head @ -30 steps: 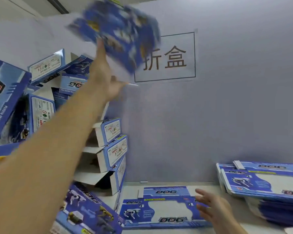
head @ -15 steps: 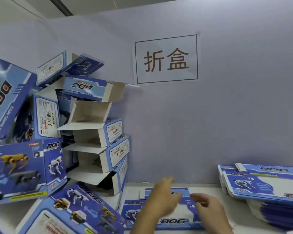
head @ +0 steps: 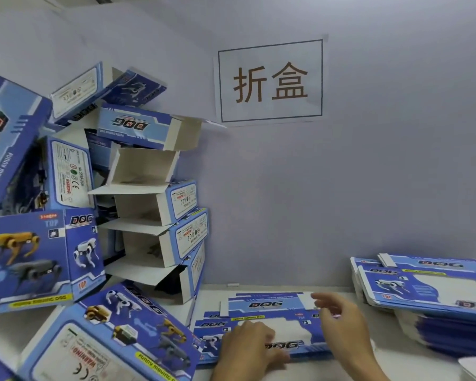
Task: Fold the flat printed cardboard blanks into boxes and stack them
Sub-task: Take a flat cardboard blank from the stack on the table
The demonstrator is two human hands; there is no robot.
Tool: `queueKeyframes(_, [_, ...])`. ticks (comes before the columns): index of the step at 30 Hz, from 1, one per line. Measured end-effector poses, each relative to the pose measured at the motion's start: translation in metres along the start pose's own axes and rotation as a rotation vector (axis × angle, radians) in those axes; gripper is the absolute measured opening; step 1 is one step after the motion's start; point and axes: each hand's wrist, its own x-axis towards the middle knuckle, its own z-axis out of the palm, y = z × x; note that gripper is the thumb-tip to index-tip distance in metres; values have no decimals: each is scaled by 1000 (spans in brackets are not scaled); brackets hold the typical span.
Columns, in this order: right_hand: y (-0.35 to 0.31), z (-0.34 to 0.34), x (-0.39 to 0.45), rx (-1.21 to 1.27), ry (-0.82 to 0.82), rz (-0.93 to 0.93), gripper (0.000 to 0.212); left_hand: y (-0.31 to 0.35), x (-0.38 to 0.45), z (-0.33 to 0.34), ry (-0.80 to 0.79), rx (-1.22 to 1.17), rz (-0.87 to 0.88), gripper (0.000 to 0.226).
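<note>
A flat blue printed blank (head: 272,312) marked DOG lies on the white table in front of me. My left hand (head: 252,347) rests flat on its near left part, fingers spread. My right hand (head: 341,323) hovers over its right end with fingers apart, holding nothing. A leaning pile of folded blue boxes (head: 154,204) fills the left side against the wall, some with open flaps. A pile of flat blanks (head: 429,287) sits at the right.
A folded box (head: 116,339) lies on its side at the lower left, close to the blank. The grey wall carries a paper sign (head: 270,81). The white table (head: 396,364) shows between the blank and the right pile.
My left hand tossed a folded box up onto the left pile, then came down onto the flat blank. My right hand has stayed over the blank's right end.
</note>
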Motion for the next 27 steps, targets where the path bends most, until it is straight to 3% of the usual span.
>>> queueKeyframes(3, [-7, -2, 0, 34, 191, -144, 34, 2, -3, 0, 84, -51, 70, 44])
queueKeyframes(7, [-22, -3, 0, 114, 411, -236, 30, 1, -4, -5, 553, 48, 130, 36])
queueKeyframes(9, [-28, -2, 2, 210, 374, -176, 29, -1, -7, -14, 757, -3, 135, 43])
queueKeyframes(12, [-38, 2, 5, 270, 158, -108, 29, 4, -19, -32, 1071, -212, 174, 64])
queueKeyframes(15, [-47, 4, 7, 278, 30, -100, 36, 10, -28, -52, 1250, -635, 248, 40])
queueKeyframes(17, [-48, -3, 13, 315, 13, -81, 48, 13, -33, -66, 1279, -846, 246, 36])
queueKeyframes(20, [-52, -23, 21, 516, -102, -37, 48, 16, -37, -78, 1156, -1111, 230, 37])
queueKeyframes(23, [-57, -38, 25, 645, -220, -69, 45, 19, -38, -74, 1000, -1191, 240, 25])
queueKeyframes(27, [-65, -38, 23, 646, -225, -177, 47, 22, -40, -68, 838, -1303, 310, 6])
